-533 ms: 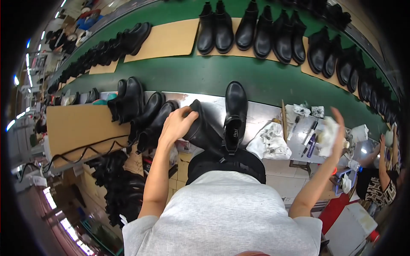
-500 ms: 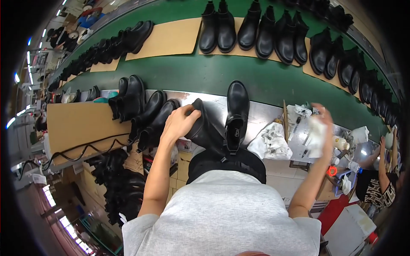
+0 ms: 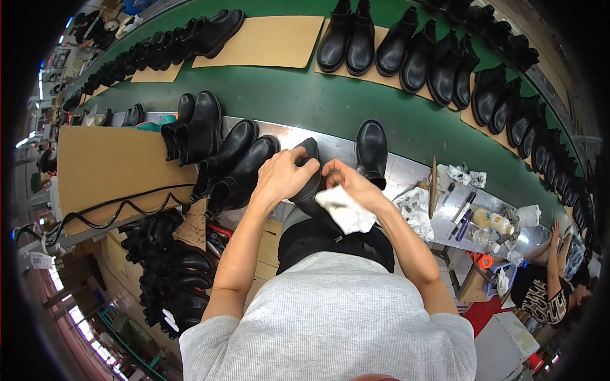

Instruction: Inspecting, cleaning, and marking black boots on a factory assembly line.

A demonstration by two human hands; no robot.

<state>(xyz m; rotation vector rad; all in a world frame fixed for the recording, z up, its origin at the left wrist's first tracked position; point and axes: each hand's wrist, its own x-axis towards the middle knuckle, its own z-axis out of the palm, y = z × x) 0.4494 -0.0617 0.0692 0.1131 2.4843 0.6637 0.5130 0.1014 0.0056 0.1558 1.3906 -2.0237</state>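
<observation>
My left hand [image 3: 287, 174] is closed around the upper end of a black ankle boot [image 3: 310, 148], which lies tilted against the bench edge near my lap. A crumpled white cloth [image 3: 346, 213] hangs from my right hand [image 3: 353, 185], whose fingertips are at the right side of that same boot. Part of the boot is covered by the cloth and my hands. Just right of my hands, another black ankle boot [image 3: 370, 149] stands on the metal bench top, its lower part hidden behind my right hand and forearm.
Several black boots [image 3: 235, 162] stand at left beside a cardboard sheet [image 3: 121, 171]. On the right lie a smudged cloth [image 3: 416, 209], pens and small bottles [image 3: 502, 223]. Across the green belt [image 3: 279, 95], rows of boots stand on cardboard. A co-worker's arms [image 3: 556, 251] show at far right.
My right hand has come left from above the bottles and pens, carrying the white cloth to the boot. My left hand keeps its hold. The view has shifted slightly.
</observation>
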